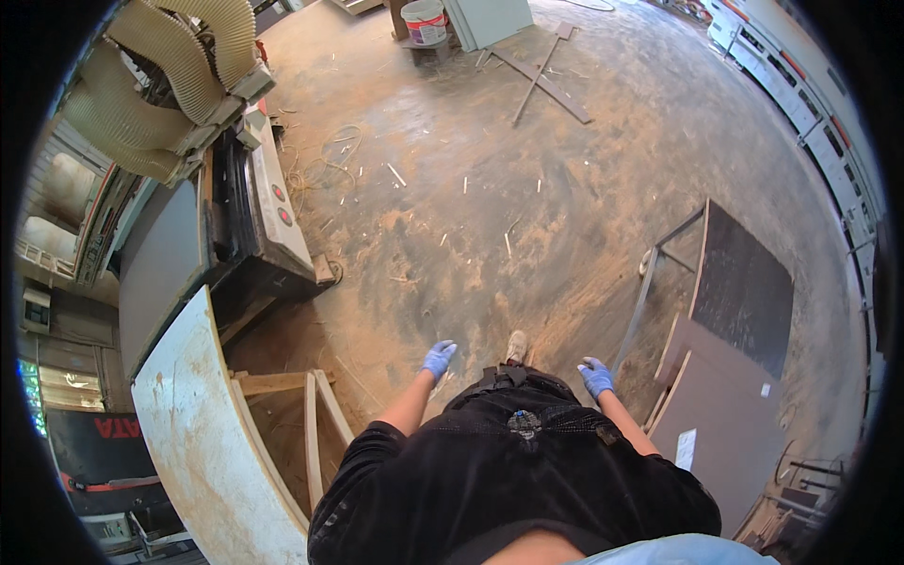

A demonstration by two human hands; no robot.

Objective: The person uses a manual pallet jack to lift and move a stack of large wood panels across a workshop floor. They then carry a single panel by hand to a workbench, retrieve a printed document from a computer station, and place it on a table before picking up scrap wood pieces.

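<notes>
My left hand (pixel 440 360), in a blue glove, hangs over the dusty floor in front of my body. Its fingers are loosely bent, and nothing shows in them. On the other side, my right hand (pixel 595 377) wears a matching glove, its fingers slightly apart and holding nothing that I can see. Closest to the right hand is a metal-framed stand (pixel 637 315) bearing dark brown boards (pixel 723 395). One light shoe (pixel 516 347) peeks out between the hands.
At left stand a white worn panel (pixel 202 414) on a wooden frame (pixel 312 443) and a machine (pixel 281 207) with ribbed hoses (pixel 179 42). Ahead, crossed strips (pixel 544 85), a bucket (pixel 425 23) and pale panels (pixel 490 21) sit on the floor (pixel 452 245), with sawdust and scraps.
</notes>
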